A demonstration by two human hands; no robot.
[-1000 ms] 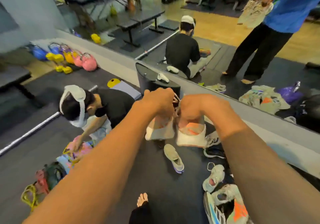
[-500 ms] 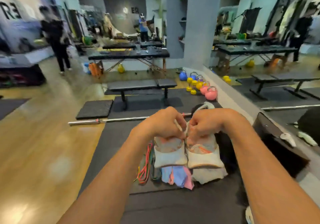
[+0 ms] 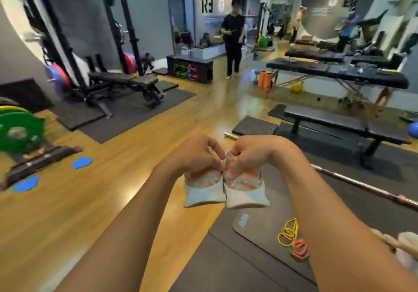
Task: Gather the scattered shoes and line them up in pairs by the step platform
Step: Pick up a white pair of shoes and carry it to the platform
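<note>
In mid-air, left hand (image 3: 194,156) pinches one shoe (image 3: 203,193), right hand (image 3: 251,153) the other shoe (image 3: 246,195), both curled tight. Such thin grips could slip.

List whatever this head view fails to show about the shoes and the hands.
- Head view: toes of the pair of white-and-orange sneakers, hidden behind the left hand and right hand.
- Step platform: nowhere in frame.
- White blurred object: cut off by right edge.

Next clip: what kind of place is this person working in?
Almost certainly a gym. An adjustable weight bench stands at a tall black rack, green weight plates are stacked at the left, and a barbell lies on the black floor mats.
</note>
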